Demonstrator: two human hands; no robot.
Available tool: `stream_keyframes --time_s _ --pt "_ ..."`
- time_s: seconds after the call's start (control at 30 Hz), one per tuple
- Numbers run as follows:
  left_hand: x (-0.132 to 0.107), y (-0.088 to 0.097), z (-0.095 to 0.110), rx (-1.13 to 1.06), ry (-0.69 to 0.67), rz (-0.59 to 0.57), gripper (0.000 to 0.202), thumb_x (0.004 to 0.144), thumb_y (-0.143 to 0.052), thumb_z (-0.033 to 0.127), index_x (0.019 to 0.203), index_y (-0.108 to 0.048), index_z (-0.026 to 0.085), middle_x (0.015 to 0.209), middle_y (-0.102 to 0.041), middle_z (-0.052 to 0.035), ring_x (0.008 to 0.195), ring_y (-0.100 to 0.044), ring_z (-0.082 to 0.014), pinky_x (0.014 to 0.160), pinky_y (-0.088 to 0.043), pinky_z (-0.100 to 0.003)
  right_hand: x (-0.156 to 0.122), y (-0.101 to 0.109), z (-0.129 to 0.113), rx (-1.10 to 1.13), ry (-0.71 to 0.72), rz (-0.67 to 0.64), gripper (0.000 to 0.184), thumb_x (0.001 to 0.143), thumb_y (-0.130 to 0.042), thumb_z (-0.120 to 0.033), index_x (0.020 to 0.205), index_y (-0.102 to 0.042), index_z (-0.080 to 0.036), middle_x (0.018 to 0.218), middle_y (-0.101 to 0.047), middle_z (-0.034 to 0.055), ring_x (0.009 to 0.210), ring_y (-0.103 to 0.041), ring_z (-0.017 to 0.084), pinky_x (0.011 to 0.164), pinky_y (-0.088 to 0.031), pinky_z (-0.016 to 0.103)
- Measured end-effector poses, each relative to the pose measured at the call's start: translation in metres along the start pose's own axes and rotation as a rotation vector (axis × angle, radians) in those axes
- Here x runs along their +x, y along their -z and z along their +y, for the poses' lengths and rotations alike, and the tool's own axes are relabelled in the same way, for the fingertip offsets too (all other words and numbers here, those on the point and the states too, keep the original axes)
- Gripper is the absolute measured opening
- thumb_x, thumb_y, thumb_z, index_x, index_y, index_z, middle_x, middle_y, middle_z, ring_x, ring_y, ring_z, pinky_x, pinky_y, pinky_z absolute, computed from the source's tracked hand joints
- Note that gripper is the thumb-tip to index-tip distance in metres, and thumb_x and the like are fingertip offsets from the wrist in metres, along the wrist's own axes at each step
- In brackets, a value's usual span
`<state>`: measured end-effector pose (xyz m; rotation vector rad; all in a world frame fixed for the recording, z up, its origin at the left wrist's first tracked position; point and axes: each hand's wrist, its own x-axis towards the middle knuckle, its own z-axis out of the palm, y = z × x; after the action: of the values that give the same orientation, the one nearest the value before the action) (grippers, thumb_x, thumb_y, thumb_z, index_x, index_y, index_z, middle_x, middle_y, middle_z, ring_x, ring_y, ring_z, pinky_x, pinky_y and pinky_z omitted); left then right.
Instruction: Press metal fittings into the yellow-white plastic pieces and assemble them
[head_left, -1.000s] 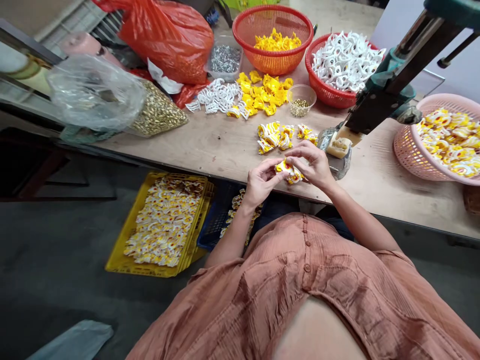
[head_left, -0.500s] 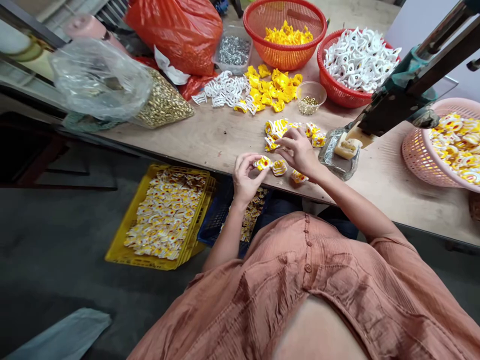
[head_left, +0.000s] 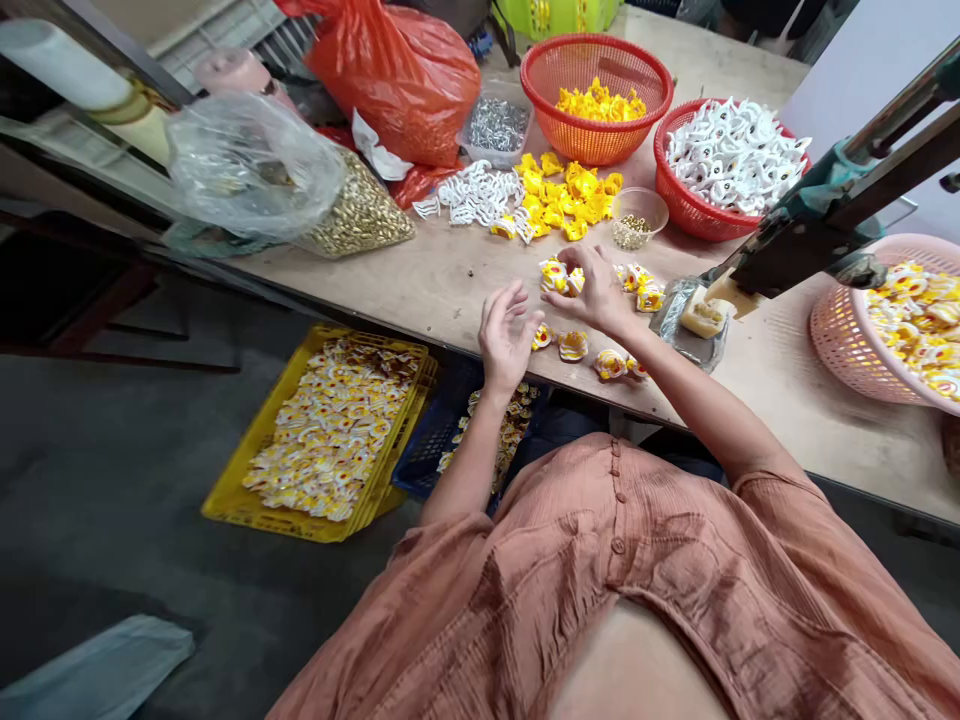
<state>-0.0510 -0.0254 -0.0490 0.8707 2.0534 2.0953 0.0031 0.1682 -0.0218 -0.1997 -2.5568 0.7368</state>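
My left hand (head_left: 510, 335) is held over the front edge of the wooden table, palm up with its fingers apart and nothing in it. Just past its thumb lies a small yellow-and-white plastic piece with a red spot (head_left: 541, 338). My right hand (head_left: 596, 292) curves around similar yellow-and-white pieces (head_left: 553, 274), thumb and fingers apart; whether it touches one is unclear. Nearer me are a striped piece (head_left: 573, 346) and another spotted piece (head_left: 610, 364). More assembled pieces (head_left: 646, 292) lie right of my right hand, beside the press base (head_left: 694, 345).
White parts (head_left: 480, 190), yellow parts (head_left: 577, 195) and a cup of brass rings (head_left: 636, 228) stand behind. Red baskets (head_left: 596, 135) and a pink basket (head_left: 855, 350) hold parts. A press arm (head_left: 795, 235) slants over the right side. A yellow crate (head_left: 225, 495) sits below the table.
My left hand has let go of the spotted piece, which now lies on the table, and its fingers have spread. My right hand has moved slightly left toward the pieces. The view has shifted.
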Motion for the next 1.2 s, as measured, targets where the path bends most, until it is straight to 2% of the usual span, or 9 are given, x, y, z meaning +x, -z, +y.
stream_keyframes --time_s 0.17,0.33,0.5,0.7,0.83,0.93,1.0,1.1,1.2 --pt "0.022 -0.015 0.020 -0.429 0.284 -0.209 0.061 0.083 -0.089 0.063 0.126 -0.080 0.019 0.128 -0.082 -0.0123 0.116 -0.079 -0.0267 0.100 -0.066 -0.037 -0.024 0.018 -0.015 0.237 -0.028 0.030 0.066 0.084 -0.079 -0.080 0.109 -0.069 -0.020 0.106 -0.071 0.0095 0.100 -0.062 0.025 0.099 -0.056 0.046" --pt "0.016 -0.007 0.036 -0.525 0.454 -0.386 0.044 0.081 -0.092 0.051 0.107 -0.085 0.016 0.106 -0.086 -0.0098 0.082 -0.079 -0.0179 0.071 -0.065 -0.026 -0.033 0.051 -0.017 0.570 -0.056 -0.116 0.069 0.088 -0.073 -0.082 0.124 -0.077 -0.023 0.116 -0.074 0.0084 0.102 -0.067 0.020 0.082 -0.059 0.033" --pt "0.009 -0.010 0.047 -0.548 0.501 -0.463 0.036 0.075 -0.094 0.044 0.097 -0.087 0.015 0.094 -0.086 -0.0081 0.072 -0.075 -0.0151 0.065 -0.061 -0.023 -0.039 0.053 -0.021 0.661 -0.055 -0.099 0.060 0.088 -0.075 -0.080 0.101 -0.083 -0.022 0.104 -0.071 0.0077 0.097 -0.067 0.020 0.079 -0.060 0.032" --pt "-0.005 -0.014 0.053 -0.487 0.473 -0.572 0.034 0.080 -0.090 0.045 0.097 -0.086 0.016 0.090 -0.085 -0.0063 0.070 -0.074 -0.0160 0.066 -0.061 -0.026 -0.060 0.047 -0.035 0.646 -0.068 -0.067 0.059 0.094 -0.069 -0.079 0.094 -0.081 -0.021 0.099 -0.069 0.0068 0.093 -0.066 0.019 0.081 -0.060 0.034" --pt "0.004 0.002 0.034 -0.285 0.252 -0.392 0.038 0.087 -0.087 0.048 0.107 -0.085 0.016 0.105 -0.084 -0.0070 0.095 -0.078 -0.0204 0.086 -0.062 -0.030 -0.065 0.047 -0.011 0.529 -0.073 0.018 0.051 0.102 -0.064 -0.070 0.115 -0.083 -0.024 0.112 -0.072 0.0096 0.104 -0.068 0.022 0.089 -0.061 0.039" --pt "0.022 0.023 0.002 -0.047 0.050 -0.123 0.044 0.091 -0.087 0.049 0.119 -0.080 0.015 0.118 -0.078 -0.0063 0.102 -0.072 -0.0169 0.092 -0.056 -0.028 -0.059 0.047 0.026 0.253 -0.094 0.115 0.035 0.105 -0.065 -0.051 0.122 -0.080 -0.025 0.120 -0.072 0.0121 0.111 -0.066 0.027 0.102 -0.058 0.051" --pt "0.029 0.035 -0.023 0.070 -0.012 -0.031 0.047 0.095 -0.084 0.049 0.123 -0.076 0.012 0.120 -0.073 -0.0050 0.103 -0.066 -0.0143 0.094 -0.052 -0.028 -0.053 0.042 0.044 0.043 -0.095 0.073 0.027 0.103 -0.066 -0.036 0.122 -0.079 -0.022 0.124 -0.072 0.0151 0.118 -0.063 0.032 0.111 -0.053 0.058" --pt "0.029 0.043 -0.052 0.162 -0.046 -0.042 0.045 0.099 -0.081 0.048 0.121 -0.074 0.009 0.117 -0.069 -0.0036 0.110 -0.060 -0.0162 0.108 -0.043 -0.034 -0.042 0.030 0.052 -0.196 -0.107 -0.077 0.035 0.094 -0.069 -0.022 0.128 -0.075 -0.013 0.133 -0.069 0.0222 0.127 -0.057 0.039 0.115 -0.047 0.064" --pt "0.025 0.045 -0.062 0.239 -0.055 -0.089 0.046 0.097 -0.083 0.050 0.119 -0.075 0.011 0.115 -0.070 -0.0044 0.120 -0.054 -0.0230 0.123 -0.029 -0.045 -0.036 0.020 0.051 -0.299 -0.123 -0.160 0.041 0.091 -0.067 -0.019 0.131 -0.068 -0.009 0.138 -0.066 0.0264 0.129 -0.055 0.042 0.115 -0.045 0.065"
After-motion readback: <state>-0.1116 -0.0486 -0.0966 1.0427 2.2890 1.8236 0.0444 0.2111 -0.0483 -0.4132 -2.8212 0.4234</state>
